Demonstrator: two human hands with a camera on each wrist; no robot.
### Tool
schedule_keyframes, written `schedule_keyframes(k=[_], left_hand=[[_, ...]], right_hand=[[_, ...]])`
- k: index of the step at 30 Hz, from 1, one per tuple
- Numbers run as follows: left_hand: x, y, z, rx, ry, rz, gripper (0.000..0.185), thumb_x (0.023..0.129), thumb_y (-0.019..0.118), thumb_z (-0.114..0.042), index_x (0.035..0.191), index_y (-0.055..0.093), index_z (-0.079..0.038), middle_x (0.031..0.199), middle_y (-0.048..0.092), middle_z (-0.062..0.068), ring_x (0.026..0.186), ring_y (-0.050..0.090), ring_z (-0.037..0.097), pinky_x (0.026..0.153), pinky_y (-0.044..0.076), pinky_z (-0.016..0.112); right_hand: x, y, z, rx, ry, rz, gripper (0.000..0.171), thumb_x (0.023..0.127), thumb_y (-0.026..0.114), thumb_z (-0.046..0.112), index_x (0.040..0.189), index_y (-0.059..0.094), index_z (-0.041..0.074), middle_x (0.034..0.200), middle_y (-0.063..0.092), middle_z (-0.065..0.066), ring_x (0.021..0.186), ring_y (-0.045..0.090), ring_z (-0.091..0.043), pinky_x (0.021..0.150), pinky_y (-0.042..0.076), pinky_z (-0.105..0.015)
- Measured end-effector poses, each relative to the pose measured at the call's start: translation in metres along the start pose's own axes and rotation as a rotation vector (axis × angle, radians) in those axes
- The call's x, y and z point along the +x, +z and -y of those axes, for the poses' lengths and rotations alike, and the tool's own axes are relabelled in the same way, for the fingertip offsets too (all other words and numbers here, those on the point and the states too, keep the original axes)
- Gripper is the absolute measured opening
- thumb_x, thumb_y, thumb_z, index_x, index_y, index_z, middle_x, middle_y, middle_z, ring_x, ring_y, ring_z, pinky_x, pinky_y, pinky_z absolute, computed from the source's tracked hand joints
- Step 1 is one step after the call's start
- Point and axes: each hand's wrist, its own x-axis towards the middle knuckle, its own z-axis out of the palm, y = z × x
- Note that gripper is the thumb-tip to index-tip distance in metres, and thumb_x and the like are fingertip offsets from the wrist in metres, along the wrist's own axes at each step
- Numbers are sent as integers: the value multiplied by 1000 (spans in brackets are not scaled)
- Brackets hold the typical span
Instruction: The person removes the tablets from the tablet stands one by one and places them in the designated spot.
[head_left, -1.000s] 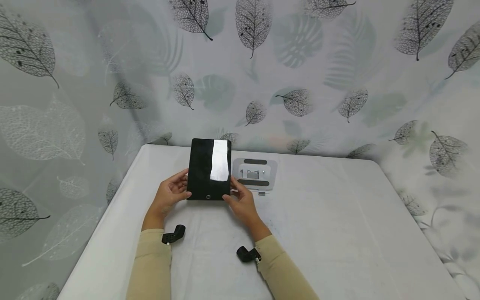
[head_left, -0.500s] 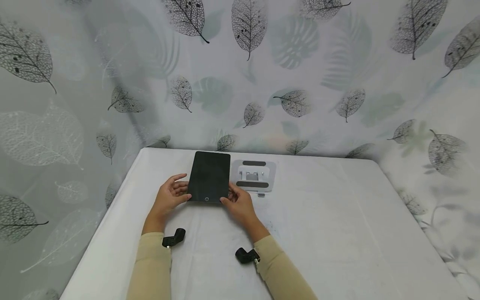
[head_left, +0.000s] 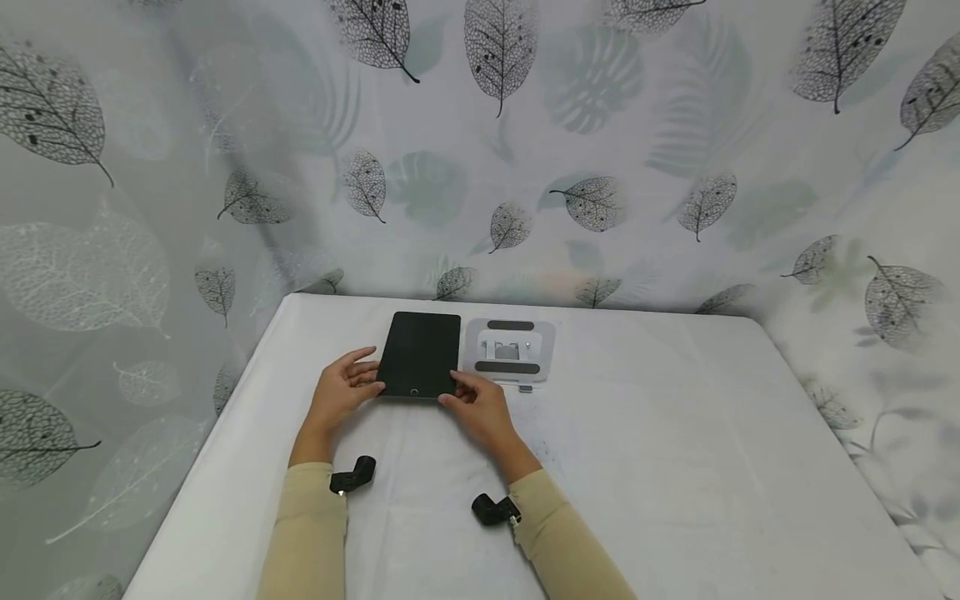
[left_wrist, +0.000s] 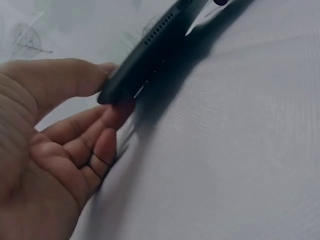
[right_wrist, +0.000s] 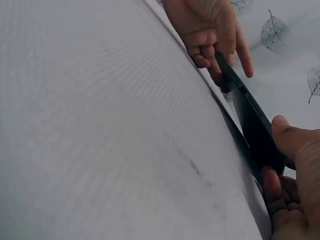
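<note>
A black tablet [head_left: 418, 354], screen up with a round button at its near edge, is held between both hands over the white table. My left hand [head_left: 339, 398] pinches its near left corner, thumb on top and fingers beneath, as the left wrist view shows with the tablet's edge [left_wrist: 145, 52] and its row of speaker holes. At the near right corner my right hand [head_left: 482, 410] pinches it the same way. In the right wrist view the near edge [right_wrist: 252, 102] is raised off the cloth; whether the far edge touches is hidden.
Just right of the tablet lies a flat grey-white stand [head_left: 508, 337] with two dark pads and a metal hinge part. A white cloth covers the table [head_left: 675, 450]. Behind it hangs a leaf-patterned curtain [head_left: 450, 125]. A black wrist camera [head_left: 354, 475] sits on each forearm.
The tablet has been lowered from a more upright tilt to lie nearly flat, and the bright reflection on its screen is gone. Both hands keep their grip at the near corners.
</note>
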Motion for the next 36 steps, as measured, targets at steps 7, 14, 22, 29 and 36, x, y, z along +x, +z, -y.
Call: schedule_keyframes(k=[7, 14, 22, 29, 36], left_hand=[[-4, 2, -9, 233, -70, 57, 93, 73, 91, -8, 154, 47, -17, 147, 58, 19, 123, 63, 34, 100, 53, 39], [-6, 6, -16, 272, -110, 33, 82, 76, 86, -1, 150, 52, -12, 147, 58, 19, 122, 60, 34, 106, 50, 49], [-5, 15, -23, 361, -114, 1, 80, 74, 86, 1, 147, 54, -10, 143, 59, 23, 119, 61, 37, 103, 51, 50], [-4, 21, -24, 416, -114, -25, 77, 73, 87, 0, 144, 58, -9, 133, 64, 24, 114, 63, 36, 101, 52, 51], [-2, 26, -21, 404, -138, -50, 78, 73, 87, -1, 144, 58, -10, 128, 65, 23, 113, 63, 37, 101, 52, 51]], right_hand=[[-6, 4, 2, -68, -70, 17, 46, 85, 83, 18, 129, 72, 10, 125, 70, -16, 91, 72, -23, 80, 60, -26], [-6, 5, 5, -26, -61, -65, 40, 78, 88, 8, 117, 77, 5, 99, 74, -15, 84, 73, -24, 75, 60, -24], [-5, 3, 5, -80, -72, -7, 34, 84, 79, 0, 117, 76, 3, 128, 69, -17, 91, 74, -24, 82, 61, -28], [-4, 2, 2, -114, -113, -10, 31, 84, 77, -2, 115, 76, 2, 130, 68, -19, 91, 74, -26, 81, 61, -29], [-5, -1, 4, -136, -140, -33, 26, 83, 77, -5, 109, 77, 0, 127, 69, -21, 90, 75, -27, 80, 62, -30]])
